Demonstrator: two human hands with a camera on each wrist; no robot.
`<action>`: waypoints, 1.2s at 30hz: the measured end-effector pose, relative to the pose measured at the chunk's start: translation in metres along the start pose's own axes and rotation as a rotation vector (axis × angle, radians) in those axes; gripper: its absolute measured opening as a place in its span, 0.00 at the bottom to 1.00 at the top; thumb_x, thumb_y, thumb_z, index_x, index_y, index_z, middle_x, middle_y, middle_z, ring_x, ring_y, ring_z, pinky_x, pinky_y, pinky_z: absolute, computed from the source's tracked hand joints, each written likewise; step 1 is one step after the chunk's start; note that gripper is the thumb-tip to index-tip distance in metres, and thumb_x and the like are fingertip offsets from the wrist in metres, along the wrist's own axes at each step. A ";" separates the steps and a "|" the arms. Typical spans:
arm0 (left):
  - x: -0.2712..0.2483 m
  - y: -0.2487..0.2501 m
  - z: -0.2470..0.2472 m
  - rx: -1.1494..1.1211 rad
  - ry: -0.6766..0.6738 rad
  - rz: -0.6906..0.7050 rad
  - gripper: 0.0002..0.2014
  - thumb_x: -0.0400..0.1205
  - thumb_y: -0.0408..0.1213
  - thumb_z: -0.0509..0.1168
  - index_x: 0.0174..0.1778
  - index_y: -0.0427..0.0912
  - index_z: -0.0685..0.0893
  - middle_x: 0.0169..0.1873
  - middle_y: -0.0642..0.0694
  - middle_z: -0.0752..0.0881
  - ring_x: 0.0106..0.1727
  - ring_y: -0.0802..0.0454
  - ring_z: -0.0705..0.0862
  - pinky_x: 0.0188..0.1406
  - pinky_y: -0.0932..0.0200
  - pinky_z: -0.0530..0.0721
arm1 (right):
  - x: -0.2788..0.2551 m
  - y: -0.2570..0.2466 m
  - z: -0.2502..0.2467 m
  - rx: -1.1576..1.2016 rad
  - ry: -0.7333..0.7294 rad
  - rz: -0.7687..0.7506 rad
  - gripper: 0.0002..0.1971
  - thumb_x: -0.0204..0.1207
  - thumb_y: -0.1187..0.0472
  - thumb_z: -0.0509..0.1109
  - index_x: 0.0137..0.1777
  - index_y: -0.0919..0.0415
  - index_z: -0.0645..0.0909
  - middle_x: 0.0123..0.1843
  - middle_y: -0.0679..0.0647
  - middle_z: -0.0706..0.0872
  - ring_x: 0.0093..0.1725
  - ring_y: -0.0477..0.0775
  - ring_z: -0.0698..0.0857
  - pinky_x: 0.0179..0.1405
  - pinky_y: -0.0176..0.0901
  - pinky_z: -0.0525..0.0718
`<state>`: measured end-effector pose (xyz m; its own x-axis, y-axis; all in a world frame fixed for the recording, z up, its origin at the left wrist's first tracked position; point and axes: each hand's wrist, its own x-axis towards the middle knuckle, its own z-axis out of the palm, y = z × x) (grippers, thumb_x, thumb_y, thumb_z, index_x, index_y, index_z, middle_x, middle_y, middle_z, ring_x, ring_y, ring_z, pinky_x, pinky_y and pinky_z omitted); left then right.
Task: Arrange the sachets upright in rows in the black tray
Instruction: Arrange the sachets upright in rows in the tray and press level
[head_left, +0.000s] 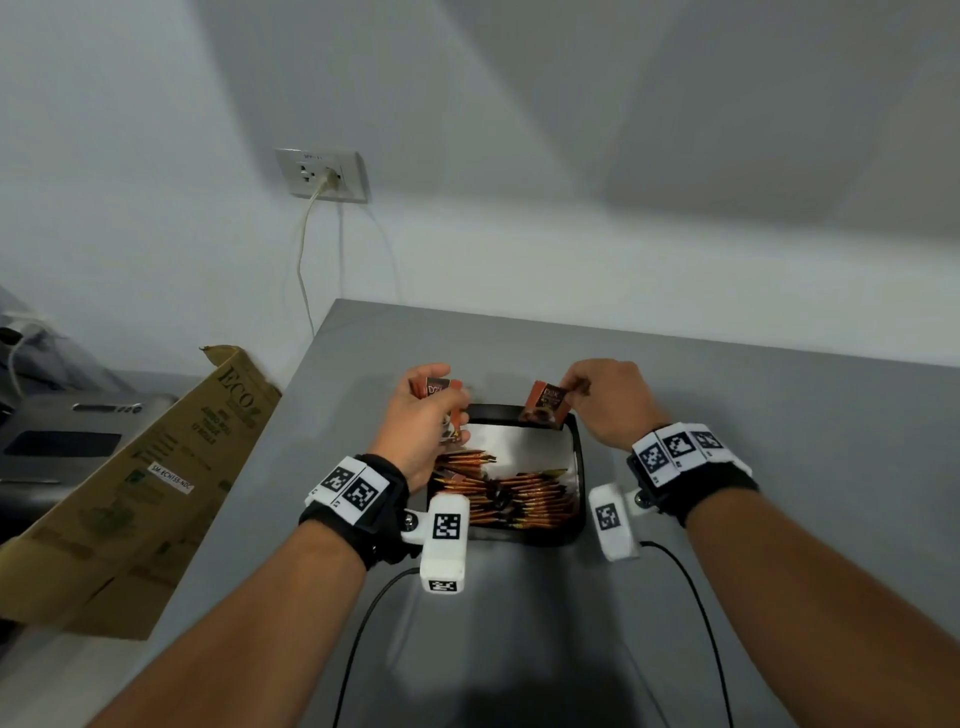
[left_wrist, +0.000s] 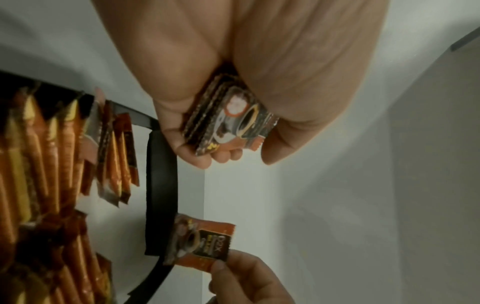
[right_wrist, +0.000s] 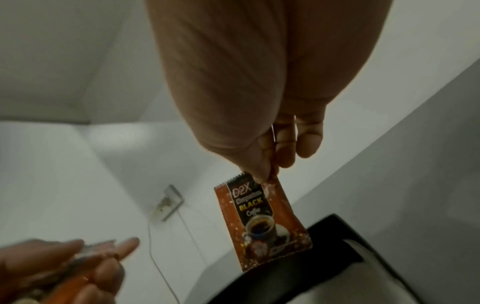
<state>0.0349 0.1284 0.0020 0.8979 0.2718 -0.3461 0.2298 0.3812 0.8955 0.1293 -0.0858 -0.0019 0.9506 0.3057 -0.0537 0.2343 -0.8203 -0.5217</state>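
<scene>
1. My right hand (head_left: 610, 402) pinches a single sachet (right_wrist: 262, 224) by its top edge between thumb and forefinger, the other fingers loosely curled; the sachet hangs nearly upright, print facing me, its lower edge at the far rim of the black tray (head_left: 577, 470).

2. My left hand (head_left: 423, 415) is closed round a small stack of sachets (left_wrist: 228, 119), fingers and thumb wrapped about it; it hovers over the tray's far left corner, apart from the right hand.

3. The tray sits on the grey table (head_left: 727, 519) just ahead of my wrists; rows of standing sachets (head_left: 511, 493) fill its near half, some leaning and fanned out; the far half shows a bare white floor.

4. The step in hand, as I judge it, is seating the single sachet in the open far part; I want to lower it straight down, keeping it vertical, until its bottom edge meets the floor.

5. I think it best to bring it close against a neighbour before releasing, since a thin sachet alone looks likely to topple; the far wall could serve as a backstop instead.

6. I would let go only once it is propped, parting the pinch gently so the foil does not cling and lift.

7. The left stack should stay squared and clear of the standing rows; brushing them risks knocking the leaning ones over.
</scene>
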 end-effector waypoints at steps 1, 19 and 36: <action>0.001 -0.001 -0.002 0.007 0.006 -0.004 0.19 0.81 0.23 0.66 0.66 0.42 0.77 0.50 0.44 0.82 0.34 0.51 0.80 0.30 0.56 0.82 | 0.004 0.002 0.006 -0.033 -0.033 0.004 0.09 0.80 0.68 0.68 0.51 0.58 0.90 0.52 0.55 0.90 0.47 0.52 0.85 0.47 0.41 0.82; 0.010 -0.010 -0.014 0.090 0.015 -0.070 0.17 0.82 0.24 0.66 0.66 0.40 0.79 0.51 0.43 0.84 0.39 0.50 0.82 0.37 0.55 0.83 | 0.018 0.010 0.030 -0.237 -0.097 0.058 0.10 0.78 0.64 0.67 0.53 0.54 0.89 0.53 0.57 0.88 0.51 0.60 0.86 0.51 0.53 0.88; 0.013 -0.017 0.002 0.183 -0.160 0.020 0.32 0.67 0.14 0.76 0.65 0.40 0.81 0.47 0.34 0.87 0.42 0.44 0.88 0.42 0.50 0.89 | -0.003 -0.042 0.001 0.275 -0.123 -0.184 0.12 0.75 0.59 0.77 0.58 0.50 0.88 0.50 0.42 0.90 0.46 0.36 0.86 0.49 0.28 0.81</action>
<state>0.0436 0.1238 -0.0172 0.9476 0.1288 -0.2925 0.2627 0.2070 0.9424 0.1169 -0.0519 0.0191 0.8622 0.5056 -0.0312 0.3197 -0.5908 -0.7408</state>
